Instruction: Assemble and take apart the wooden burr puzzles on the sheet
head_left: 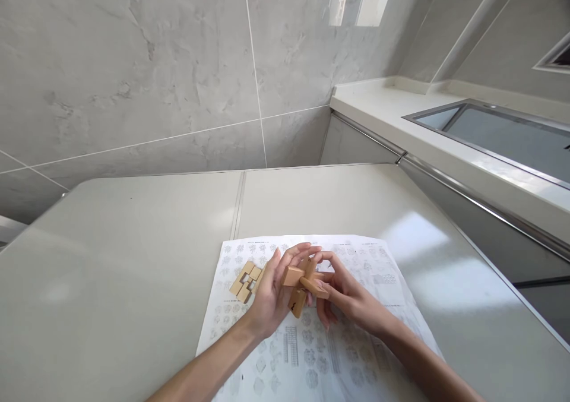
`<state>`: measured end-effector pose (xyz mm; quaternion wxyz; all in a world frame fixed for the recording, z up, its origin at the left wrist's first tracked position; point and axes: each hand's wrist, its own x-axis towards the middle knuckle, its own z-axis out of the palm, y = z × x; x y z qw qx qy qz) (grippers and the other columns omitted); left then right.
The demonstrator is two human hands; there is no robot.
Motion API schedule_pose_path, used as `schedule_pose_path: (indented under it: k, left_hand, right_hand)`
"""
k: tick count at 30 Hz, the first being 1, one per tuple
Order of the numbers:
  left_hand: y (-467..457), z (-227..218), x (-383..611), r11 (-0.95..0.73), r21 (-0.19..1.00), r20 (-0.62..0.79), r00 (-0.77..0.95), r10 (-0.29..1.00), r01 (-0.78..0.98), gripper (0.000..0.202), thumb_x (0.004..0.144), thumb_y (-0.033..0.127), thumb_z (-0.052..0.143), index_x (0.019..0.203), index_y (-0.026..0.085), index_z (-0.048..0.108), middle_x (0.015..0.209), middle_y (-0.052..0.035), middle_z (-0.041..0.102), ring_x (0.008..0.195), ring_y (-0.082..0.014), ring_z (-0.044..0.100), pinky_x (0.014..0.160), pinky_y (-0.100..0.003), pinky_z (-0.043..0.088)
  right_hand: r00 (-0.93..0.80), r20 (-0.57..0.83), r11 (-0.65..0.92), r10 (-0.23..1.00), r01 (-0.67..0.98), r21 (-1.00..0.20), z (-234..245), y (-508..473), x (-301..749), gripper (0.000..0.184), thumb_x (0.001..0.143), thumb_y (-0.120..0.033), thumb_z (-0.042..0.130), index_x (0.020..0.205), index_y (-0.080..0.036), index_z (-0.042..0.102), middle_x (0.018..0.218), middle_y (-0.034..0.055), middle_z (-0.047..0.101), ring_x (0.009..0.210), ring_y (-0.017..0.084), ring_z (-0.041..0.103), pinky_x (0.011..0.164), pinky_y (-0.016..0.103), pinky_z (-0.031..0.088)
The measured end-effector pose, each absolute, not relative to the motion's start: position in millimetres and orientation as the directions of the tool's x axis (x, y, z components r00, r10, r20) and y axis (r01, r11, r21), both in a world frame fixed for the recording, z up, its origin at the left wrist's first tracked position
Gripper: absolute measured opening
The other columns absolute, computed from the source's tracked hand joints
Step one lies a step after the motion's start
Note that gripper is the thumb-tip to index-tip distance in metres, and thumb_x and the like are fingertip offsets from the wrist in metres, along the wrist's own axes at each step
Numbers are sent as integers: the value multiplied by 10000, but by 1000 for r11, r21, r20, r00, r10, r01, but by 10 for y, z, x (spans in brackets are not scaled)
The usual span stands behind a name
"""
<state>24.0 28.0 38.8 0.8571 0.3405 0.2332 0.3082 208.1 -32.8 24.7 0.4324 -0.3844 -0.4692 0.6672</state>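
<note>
Holding the crossed wooden pieces [307,281] between them, the left hand [271,307] is cupping one side, the right hand [350,295] pinching the other (paler blocks [248,281] are lying left of both).

The paper sheet [320,339] bears lines of small print [291,345] too faint to read; the dark mark [293,306] on one wooden block [298,298] cannot be made out.
</note>
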Motion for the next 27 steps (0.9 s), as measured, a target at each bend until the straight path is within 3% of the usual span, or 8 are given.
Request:
schedule_pose_path:
  k: [4,8,10,14,17,20,24,27]
  left_hand:
    - [277,375,231,554,745,-161,706,690,-372,588,1036,677,524,1388,230,673,1570,-151,559,831,-192,671,718,-322,540]
    - [264,368,233,554,740,-175,686,706,-381,528,1032,624,582,1405,254,644,1570,-139,562,1226,-310,647,975,-384,537]
    - [258,361,230,564,727,-180,684,707,-392,543,1031,629,585,1439,271,611,1587,-133,544,1303,-333,613,1039,-413,507]
    - [247,334,220,586,687,-190,672,716,-430,568,1029,615,610,1498,301,546,1558,-130,565,1074,-261,686,929,-384,516]
    - [252,323,225,592,649,-179,661,729,-478,502,1049,557,616,1469,288,565,1400,-113,667,875,-190,663,887,-358,501]
    - [271,340,253,595,623,-134,680,720,-507,381,1089,503,566,1360,249,648,1242,-95,713,950,-206,652,998,-383,476]
    - [272,367,302,599,654,-118,719,685,-463,407,1131,461,467,1417,235,650,1367,-112,677,1155,-244,627,1198,-451,362]
    - [233,364,318,516,774,-133,703,699,-366,414,1118,464,506,1444,249,644,1353,-112,677,1201,-268,613,1160,-454,391]
  right_hand:
    - [-333,-115,-185,936,-189,-964,227,-329,2074,307,1108,-570,528,1202,-281,484,917,-15,685,533,104,661,497,236,411]
    - [-336,-109,-172,935,-162,-972,214,-317,2058,313,1103,-564,538,1112,-252,558,845,-23,656,536,113,665,516,248,454]
    - [-315,-112,-171,942,-166,-971,209,-312,2052,319,1096,-572,547,1123,-254,563,821,-26,659,528,120,663,517,254,468]
    - [-272,-103,-162,957,-204,-965,221,-305,2054,350,1085,-597,553,1114,-248,572,821,-12,694,523,126,665,516,258,457]
    - [-201,-114,-163,973,-244,-956,242,-300,2064,333,1072,-578,596,1065,-244,587,819,-11,700,528,123,653,520,257,438]
    - [-120,-154,-182,981,-280,-943,250,-297,2078,311,1064,-561,623,1047,-252,590,691,-33,671,529,134,622,519,255,402]
    - [-19,-191,-187,981,-315,-930,231,-298,2093,316,1042,-572,657,1040,-263,591,599,-45,638,521,145,584,512,259,356]
    - [47,-197,-171,979,-322,-931,214,-298,2101,317,1037,-572,665,1042,-261,604,603,-43,625,525,148,562,526,269,360]
